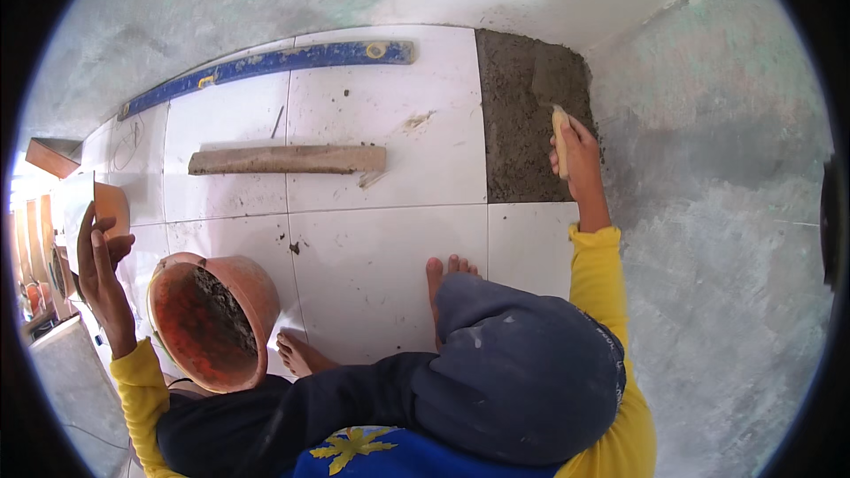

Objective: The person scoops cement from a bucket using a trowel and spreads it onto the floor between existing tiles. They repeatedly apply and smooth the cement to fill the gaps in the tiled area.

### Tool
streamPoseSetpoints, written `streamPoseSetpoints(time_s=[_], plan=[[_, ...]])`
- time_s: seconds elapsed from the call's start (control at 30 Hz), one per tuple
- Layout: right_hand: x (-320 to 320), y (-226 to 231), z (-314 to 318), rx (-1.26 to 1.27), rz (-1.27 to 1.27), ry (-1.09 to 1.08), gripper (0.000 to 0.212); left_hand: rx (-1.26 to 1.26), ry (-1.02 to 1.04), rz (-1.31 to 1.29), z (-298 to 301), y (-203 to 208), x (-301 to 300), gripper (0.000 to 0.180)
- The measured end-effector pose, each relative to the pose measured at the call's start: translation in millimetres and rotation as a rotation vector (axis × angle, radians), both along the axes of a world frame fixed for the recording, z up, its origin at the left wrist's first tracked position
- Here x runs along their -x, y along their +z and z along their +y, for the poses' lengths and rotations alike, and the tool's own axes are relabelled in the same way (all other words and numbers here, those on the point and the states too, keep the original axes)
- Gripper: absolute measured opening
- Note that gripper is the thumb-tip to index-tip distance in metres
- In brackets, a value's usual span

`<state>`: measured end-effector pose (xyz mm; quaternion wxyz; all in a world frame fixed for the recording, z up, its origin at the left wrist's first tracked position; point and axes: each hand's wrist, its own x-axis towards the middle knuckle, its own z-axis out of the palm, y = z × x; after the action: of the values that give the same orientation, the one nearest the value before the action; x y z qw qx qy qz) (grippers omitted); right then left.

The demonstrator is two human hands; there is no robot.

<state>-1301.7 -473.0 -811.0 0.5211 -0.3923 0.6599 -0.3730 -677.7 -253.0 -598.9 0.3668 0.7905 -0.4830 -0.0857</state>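
My right hand [580, 159] is closed around the pale wooden handle of a trowel [560, 143]. It is over a patch of wet grey mortar [522, 115] in the corner by the wall; the trowel's blade cannot be made out. On the far left my left hand [104, 279] is raised, its fingers stretched and slightly apart. Beside those fingers in the picture are a pale panel and an orange-brown box-like thing [112, 206]; I cannot tell whether they touch. An orange bucket [212, 319] with grey mortar inside stands tilted to the right of this hand.
White floor tiles [381, 248] border the mortar, with crumbs on them. Along the far wall lies a blue spirit level [274, 66]. A mortar-stained wooden batten [288, 159] lies nearer. Grey plastered wall [708, 212] rises on the right. My bare feet [301, 354] are on the tiles.
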Motion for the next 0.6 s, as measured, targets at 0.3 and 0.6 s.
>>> streamPoseSetpoints(time_s=[0.3, 0.6], plan=[[-19.4, 22.8, -38.3, -0.128, 0.324, 0.329, 0.045, -0.013, 0.027, 0.033, 4.7, -5.6, 2.4, 0.047], [8.1, 14.4, 11.2, -0.114, 0.206, 0.14, 0.047, -0.009, -0.013, 0.044, -0.2, -8.0, 4.7, 0.047]])
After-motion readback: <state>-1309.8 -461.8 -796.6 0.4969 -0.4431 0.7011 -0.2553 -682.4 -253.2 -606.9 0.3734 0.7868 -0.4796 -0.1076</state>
